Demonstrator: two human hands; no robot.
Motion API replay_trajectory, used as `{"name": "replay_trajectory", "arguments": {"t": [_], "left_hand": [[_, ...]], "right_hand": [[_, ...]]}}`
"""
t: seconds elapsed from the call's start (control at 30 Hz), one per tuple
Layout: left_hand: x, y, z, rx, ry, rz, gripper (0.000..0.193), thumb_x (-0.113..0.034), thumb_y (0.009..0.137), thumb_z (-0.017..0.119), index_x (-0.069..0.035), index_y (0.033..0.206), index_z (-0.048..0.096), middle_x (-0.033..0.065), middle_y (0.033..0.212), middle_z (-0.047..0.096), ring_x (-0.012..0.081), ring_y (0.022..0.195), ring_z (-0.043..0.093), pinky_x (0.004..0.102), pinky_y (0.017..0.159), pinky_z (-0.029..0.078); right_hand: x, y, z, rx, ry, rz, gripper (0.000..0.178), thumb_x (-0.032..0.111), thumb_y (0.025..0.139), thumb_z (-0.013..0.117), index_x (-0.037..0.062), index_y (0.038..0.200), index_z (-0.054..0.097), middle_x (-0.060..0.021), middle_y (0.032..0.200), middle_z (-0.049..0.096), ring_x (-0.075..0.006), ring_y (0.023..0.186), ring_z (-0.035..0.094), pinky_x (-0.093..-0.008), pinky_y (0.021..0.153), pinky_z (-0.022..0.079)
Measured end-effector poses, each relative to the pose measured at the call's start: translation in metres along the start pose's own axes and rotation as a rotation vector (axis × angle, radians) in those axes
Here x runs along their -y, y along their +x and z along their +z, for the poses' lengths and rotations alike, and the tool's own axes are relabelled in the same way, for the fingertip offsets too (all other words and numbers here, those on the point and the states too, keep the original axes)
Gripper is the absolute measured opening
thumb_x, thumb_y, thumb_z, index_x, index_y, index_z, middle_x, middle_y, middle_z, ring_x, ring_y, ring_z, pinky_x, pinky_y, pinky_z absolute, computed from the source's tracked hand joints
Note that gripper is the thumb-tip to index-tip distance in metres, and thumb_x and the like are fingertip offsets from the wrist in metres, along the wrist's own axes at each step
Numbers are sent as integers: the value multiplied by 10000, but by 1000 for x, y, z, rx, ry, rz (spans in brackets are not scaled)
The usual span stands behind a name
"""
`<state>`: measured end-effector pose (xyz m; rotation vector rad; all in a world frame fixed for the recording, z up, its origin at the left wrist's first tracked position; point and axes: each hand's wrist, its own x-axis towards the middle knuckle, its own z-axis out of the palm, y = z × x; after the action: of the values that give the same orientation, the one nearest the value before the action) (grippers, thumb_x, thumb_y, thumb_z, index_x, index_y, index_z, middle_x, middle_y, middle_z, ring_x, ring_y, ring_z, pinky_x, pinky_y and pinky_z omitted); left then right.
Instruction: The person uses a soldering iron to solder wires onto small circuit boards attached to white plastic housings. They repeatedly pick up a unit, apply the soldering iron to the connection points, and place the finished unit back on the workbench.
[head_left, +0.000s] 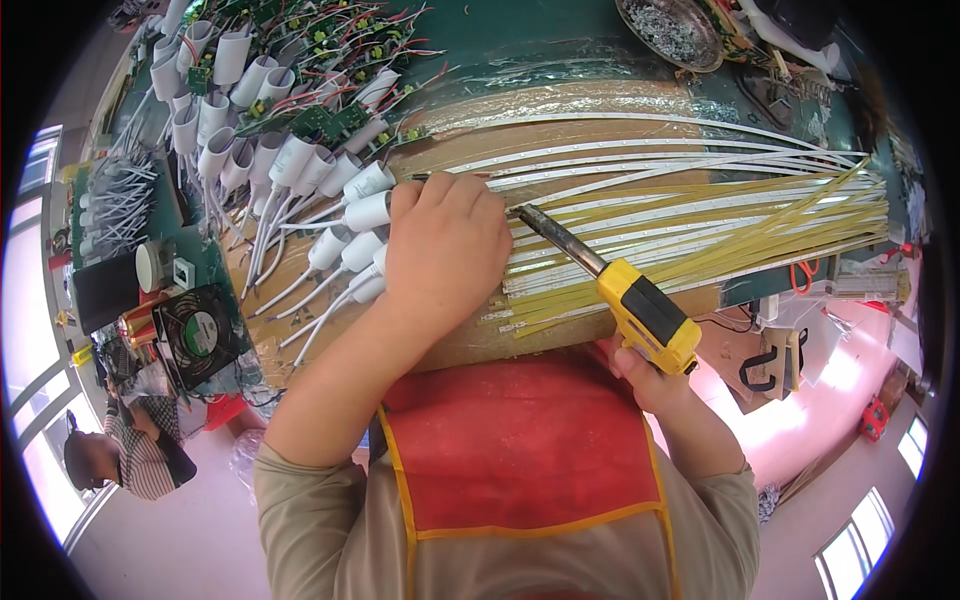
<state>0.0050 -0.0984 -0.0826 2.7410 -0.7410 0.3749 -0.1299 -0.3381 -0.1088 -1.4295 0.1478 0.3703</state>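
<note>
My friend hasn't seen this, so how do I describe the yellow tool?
Start at the green workbench and find the long, thin white and yellow strips on its right. Near their front edge, the person's right hand holds the yellow tool. Unlike the flat strips, it is chunky and gun-shaped, with a black patch and long metal nose.

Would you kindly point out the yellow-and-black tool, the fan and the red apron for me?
Yellow-and-black tool (655, 311): head view, on its black side panel.
Fan (201, 336): head view, on its green hub.
Red apron (522, 448): head view, middle of its red cloth.
</note>
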Motion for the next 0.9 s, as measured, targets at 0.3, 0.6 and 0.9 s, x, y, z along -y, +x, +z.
{"name": "replay_trajectory", "arguments": {"t": [0.3, 0.6, 0.9], "left_hand": [[-1, 0, -3, 12, -26, -7, 73, -99, 713, 670, -91, 762, 616, 18, 862, 628, 221, 828, 578, 382, 747, 402], [-1, 0, -1, -6, -15, -2, 68, -100, 716, 669, -88, 764, 622, 24, 867, 637, 224, 827, 580, 383, 744, 405], [-1, 0, -3, -35, -34, 15, 63, -104, 721, 664, -90, 763, 620, 21, 848, 627, 228, 823, 576, 383, 741, 405]], "right_hand": [[-4, -3, -4, -19, 15, -48, 160, 67, 826, 687, 23, 959, 611, -35, 811, 615, -123, 718, 567, -271, 634, 460], [-2, 1, -6, -58, 28, -115, 181, 87, 834, 678, 27, 987, 602, -35, 810, 609, -129, 709, 567, -274, 624, 461], [3, 9, -6, -28, 73, -106, 171, 114, 847, 685, 28, 957, 587, -21, 766, 580, -99, 630, 528, -245, 541, 426]]}}
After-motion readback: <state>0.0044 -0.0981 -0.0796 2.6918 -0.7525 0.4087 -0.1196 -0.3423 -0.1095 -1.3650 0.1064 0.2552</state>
